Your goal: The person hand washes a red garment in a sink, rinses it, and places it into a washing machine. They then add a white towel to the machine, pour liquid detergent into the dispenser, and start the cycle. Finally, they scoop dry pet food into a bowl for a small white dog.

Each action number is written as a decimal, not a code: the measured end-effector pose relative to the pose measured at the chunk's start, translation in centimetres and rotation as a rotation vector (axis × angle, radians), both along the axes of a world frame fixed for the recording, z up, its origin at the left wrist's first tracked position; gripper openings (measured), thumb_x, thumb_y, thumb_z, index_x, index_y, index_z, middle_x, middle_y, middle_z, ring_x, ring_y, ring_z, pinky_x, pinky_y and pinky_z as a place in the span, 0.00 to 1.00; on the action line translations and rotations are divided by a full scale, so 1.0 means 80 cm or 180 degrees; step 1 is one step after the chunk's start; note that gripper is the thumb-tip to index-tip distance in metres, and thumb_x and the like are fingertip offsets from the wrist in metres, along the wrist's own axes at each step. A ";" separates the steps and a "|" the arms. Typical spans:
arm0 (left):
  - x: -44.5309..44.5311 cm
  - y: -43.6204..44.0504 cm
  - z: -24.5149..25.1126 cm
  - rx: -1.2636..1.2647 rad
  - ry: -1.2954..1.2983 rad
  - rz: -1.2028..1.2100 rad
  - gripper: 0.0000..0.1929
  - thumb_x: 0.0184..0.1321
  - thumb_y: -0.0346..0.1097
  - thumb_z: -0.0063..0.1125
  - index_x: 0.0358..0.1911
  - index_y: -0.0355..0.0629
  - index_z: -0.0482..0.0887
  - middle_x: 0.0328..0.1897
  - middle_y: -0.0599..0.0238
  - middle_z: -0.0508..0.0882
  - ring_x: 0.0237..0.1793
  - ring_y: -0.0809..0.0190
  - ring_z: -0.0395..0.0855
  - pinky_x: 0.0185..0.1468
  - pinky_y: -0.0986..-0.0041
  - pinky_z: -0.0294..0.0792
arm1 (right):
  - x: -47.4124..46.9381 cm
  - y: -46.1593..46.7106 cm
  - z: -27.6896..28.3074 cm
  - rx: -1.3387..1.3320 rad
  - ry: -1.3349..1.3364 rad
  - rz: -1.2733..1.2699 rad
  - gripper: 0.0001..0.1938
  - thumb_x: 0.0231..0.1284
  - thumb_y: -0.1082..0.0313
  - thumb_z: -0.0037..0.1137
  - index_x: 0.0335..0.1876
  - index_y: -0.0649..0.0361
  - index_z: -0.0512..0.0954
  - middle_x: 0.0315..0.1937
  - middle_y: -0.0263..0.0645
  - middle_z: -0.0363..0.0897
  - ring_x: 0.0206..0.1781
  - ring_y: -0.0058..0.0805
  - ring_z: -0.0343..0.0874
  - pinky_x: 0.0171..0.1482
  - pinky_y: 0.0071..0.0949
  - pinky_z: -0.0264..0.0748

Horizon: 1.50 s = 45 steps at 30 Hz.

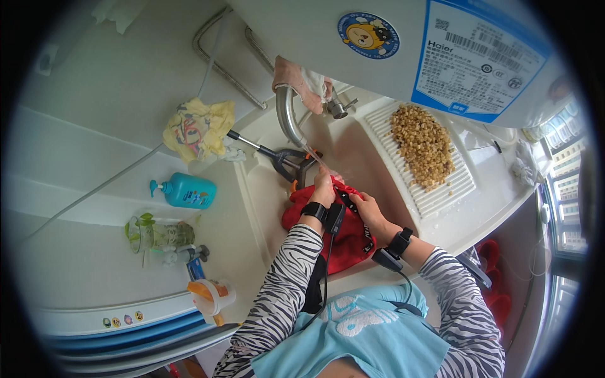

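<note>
Both my hands grip a red garment (342, 250) with black and white trim, over a laundry sink (390, 175). My left hand (325, 185) holds its upper edge right under the water stream from a curved metal faucet (287, 115). A little to the right, my right hand (370, 211) pinches the trim of the same cloth. The lower part of the garment spreads down into the basin and against its front edge. Something black (315, 286) hangs at that edge, beside my left forearm; what it is I cannot tell.
A long-handled tool (279, 158) leans in the basin's far left corner. Yellowish pebble-like pieces (420, 144) cover part of the ribbed washboard (453, 193). Along the left ledge stand a teal pump bottle (191, 191), a glass jar with a plant (160, 235) and a plastic tub (220, 297). A Haier appliance (302, 28) overhangs the back.
</note>
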<state>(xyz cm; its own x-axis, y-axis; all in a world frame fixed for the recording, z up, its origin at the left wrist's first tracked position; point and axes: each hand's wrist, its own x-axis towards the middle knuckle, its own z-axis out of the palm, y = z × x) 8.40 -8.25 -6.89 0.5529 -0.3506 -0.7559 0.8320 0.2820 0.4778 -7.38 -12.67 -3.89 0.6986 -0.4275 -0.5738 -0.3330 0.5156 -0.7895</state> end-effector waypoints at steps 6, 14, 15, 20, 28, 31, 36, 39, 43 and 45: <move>0.012 0.000 -0.036 -0.0227 -0.0030 -0.0311 0.17 0.70 0.46 0.41 0.24 0.47 0.63 0.16 0.69 0.63 0.14 0.64 0.63 0.21 0.71 0.63 | -0.003 -0.007 0.005 0.0126 -0.0066 0.0165 0.16 0.68 0.59 0.47 0.51 0.65 0.74 0.39 0.35 0.79 0.40 0.21 0.77 0.45 0.21 0.74; 0.038 -0.019 -0.082 0.0219 -0.0090 -0.0950 0.21 0.68 0.55 0.45 0.35 0.43 0.76 0.24 0.60 0.79 0.26 0.55 0.79 0.32 0.64 0.75 | 0.005 -0.013 0.014 0.0240 -0.0163 -0.0311 0.19 0.67 0.56 0.48 0.48 0.67 0.74 0.37 0.36 0.78 0.38 0.23 0.75 0.43 0.23 0.72; 0.037 -0.021 -0.074 0.0267 -0.0003 -0.1047 0.22 0.68 0.56 0.45 0.36 0.43 0.77 0.25 0.59 0.80 0.28 0.55 0.80 0.34 0.64 0.76 | 0.006 -0.015 0.013 0.0237 -0.0147 -0.0354 0.19 0.67 0.56 0.48 0.48 0.67 0.74 0.37 0.37 0.78 0.39 0.23 0.75 0.44 0.24 0.72; 0.007 -0.001 -0.015 -0.0518 -0.0081 -0.1645 0.23 0.69 0.56 0.43 0.47 0.41 0.78 0.42 0.57 0.83 0.46 0.56 0.81 0.54 0.60 0.73 | 0.016 -0.031 -0.007 -0.0351 -0.0268 -0.0001 0.19 0.68 0.55 0.48 0.55 0.62 0.72 0.44 0.38 0.78 0.46 0.25 0.76 0.54 0.25 0.70; -0.023 0.069 0.062 -0.0655 -0.1018 -0.1279 0.17 0.63 0.30 0.55 0.56 0.44 0.74 0.50 0.65 0.81 0.51 0.62 0.79 0.56 0.66 0.71 | 0.057 -0.035 -0.020 -0.0725 -0.0527 0.0361 0.13 0.61 0.62 0.59 0.40 0.65 0.76 0.32 0.38 0.80 0.36 0.24 0.77 0.39 0.24 0.73; -0.025 0.088 0.091 -0.0414 -0.1262 -0.1211 0.18 0.63 0.28 0.55 0.56 0.43 0.73 0.52 0.65 0.80 0.52 0.62 0.78 0.56 0.68 0.71 | 0.059 -0.033 -0.002 0.0243 -0.0841 0.0125 0.10 0.65 0.63 0.55 0.40 0.64 0.77 0.31 0.36 0.80 0.35 0.20 0.77 0.38 0.22 0.74; -0.047 0.109 0.126 -0.0684 -0.1406 -0.1132 0.22 0.64 0.25 0.50 0.62 0.41 0.66 0.60 0.62 0.75 0.60 0.59 0.74 0.62 0.63 0.68 | 0.044 -0.027 0.027 0.0718 -0.0982 0.0290 0.09 0.68 0.64 0.52 0.41 0.62 0.78 0.33 0.31 0.80 0.35 0.16 0.76 0.38 0.18 0.73; -0.060 0.119 0.137 -0.0682 -0.1493 -0.1002 0.23 0.63 0.22 0.48 0.63 0.40 0.65 0.62 0.60 0.74 0.61 0.58 0.72 0.64 0.62 0.66 | 0.035 -0.027 0.037 0.0732 -0.0995 0.0509 0.09 0.68 0.66 0.52 0.42 0.63 0.77 0.34 0.30 0.80 0.36 0.17 0.76 0.40 0.19 0.73; -0.070 0.125 0.149 -0.0747 -0.1712 -0.0958 0.24 0.63 0.21 0.47 0.63 0.40 0.64 0.61 0.60 0.74 0.61 0.58 0.72 0.64 0.62 0.66 | 0.023 -0.021 0.054 0.0009 -0.0759 0.0483 0.10 0.64 0.68 0.55 0.45 0.65 0.76 0.36 0.33 0.79 0.38 0.20 0.76 0.43 0.23 0.74; -0.074 0.125 0.155 -0.0555 -0.1738 -0.0856 0.24 0.63 0.21 0.47 0.63 0.40 0.65 0.60 0.60 0.74 0.60 0.58 0.73 0.64 0.62 0.66 | 0.018 -0.009 0.067 -0.0804 -0.0801 0.0253 0.12 0.62 0.68 0.58 0.47 0.66 0.75 0.39 0.37 0.79 0.41 0.23 0.77 0.46 0.25 0.74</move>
